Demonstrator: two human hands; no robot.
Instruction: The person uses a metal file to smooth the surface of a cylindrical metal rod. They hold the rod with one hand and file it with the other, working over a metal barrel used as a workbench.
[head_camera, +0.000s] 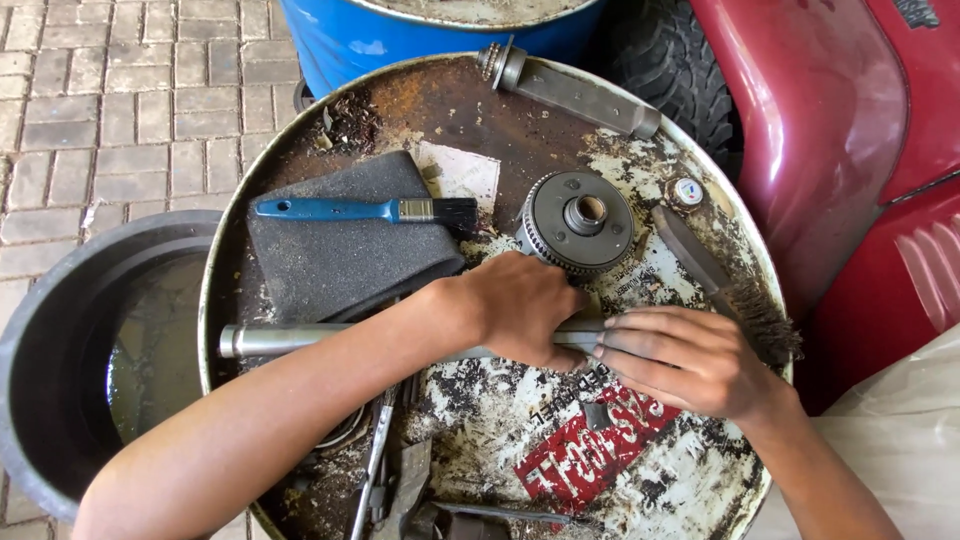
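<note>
Both hands are wrapped around a long grey metal shaft (300, 338) lying across the rusty, paint-flaked drum lid (640, 470): the left hand (520, 308) closed over its middle, the right hand (685, 358) clasping the end just beside it. Just above sits a round toothed steel gear hub (577, 221). A blue-handled paintbrush (365, 209) rests on a dark foam pad (340, 255), a wire brush (730, 285) to the right.

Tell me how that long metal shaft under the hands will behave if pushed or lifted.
The shaft looks like solid steel, so probably stiff and heavy for its width. Being round and lying flat on the drum lid, it may roll if released. The left hand and right hand both grip it.
</note>
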